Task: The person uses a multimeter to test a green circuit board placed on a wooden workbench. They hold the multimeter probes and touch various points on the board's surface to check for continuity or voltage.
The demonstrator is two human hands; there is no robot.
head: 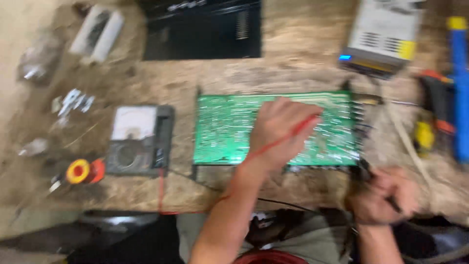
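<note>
The right hand point(378, 198) gripped a black probe point(391, 201) at the table's near edge. The left hand point(278, 132) held a red probe point(305, 124) against the green circuit board point(220, 132) mid-table. A meter point(139, 139) lay left of the board, a silver box point(383, 36) beyond.

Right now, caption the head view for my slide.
Left hand holds red probe lead on green circuit board; right hand grips black probe.

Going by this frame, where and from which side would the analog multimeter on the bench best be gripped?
Probably across the long side edges of the analog multimeter, coming from above. It lies flat, face up, on the wooden bench, so only its sides are free. Its leads leave the near end, so approach from the far end; the left hand sits nearest.
</note>
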